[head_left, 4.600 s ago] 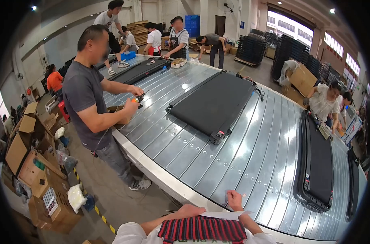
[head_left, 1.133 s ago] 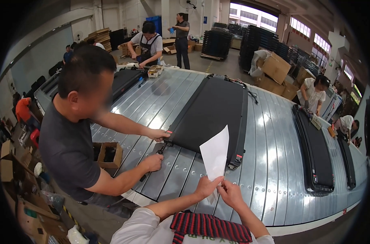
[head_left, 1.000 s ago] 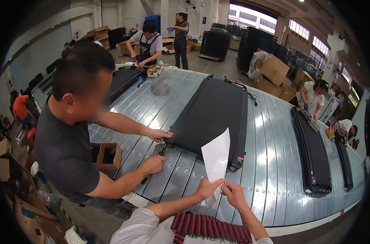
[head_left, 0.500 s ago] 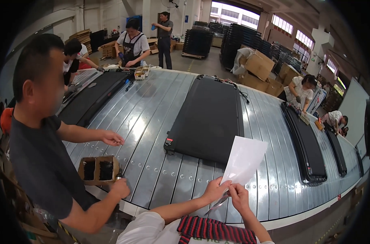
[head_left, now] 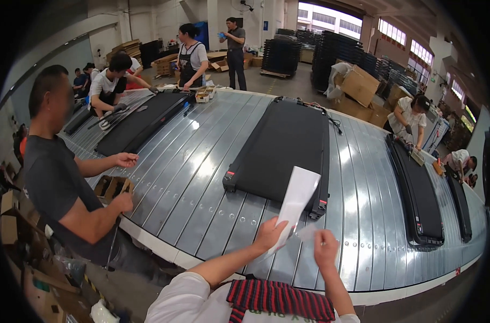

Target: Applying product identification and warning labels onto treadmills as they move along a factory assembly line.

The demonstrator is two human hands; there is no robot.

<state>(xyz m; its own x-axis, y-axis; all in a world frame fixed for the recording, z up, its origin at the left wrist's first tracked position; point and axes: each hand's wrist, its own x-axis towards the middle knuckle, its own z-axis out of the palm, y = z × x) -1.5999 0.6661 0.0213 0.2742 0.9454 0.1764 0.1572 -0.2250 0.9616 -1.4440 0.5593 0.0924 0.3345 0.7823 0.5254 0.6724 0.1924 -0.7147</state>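
My left hand (head_left: 270, 235) is closed round the lower end of a narrow white sheet (head_left: 297, 195), which bends upward over the near end of a black panel (head_left: 281, 148). Beside it, my right hand (head_left: 325, 248) is raised with its fingers pinched on a small clear plastic piece (head_left: 308, 233), blurred by motion, between my two hands. The black panel lies flat on the metal slatted table (head_left: 212, 226), with small red labels at its near corners and a dark cable at its far right.
To my left a co-worker (head_left: 67, 177) holds a cardboard box (head_left: 113, 186) at the table edge. Other black panels (head_left: 414, 194) lie right and left, with more people around them. A small parts box (head_left: 204, 95) sits at the far edge.
My hands have moved apart; the white sheet stays in my left hand, and the clear piece now shows in my right. The co-worker with the box has shifted left and away.
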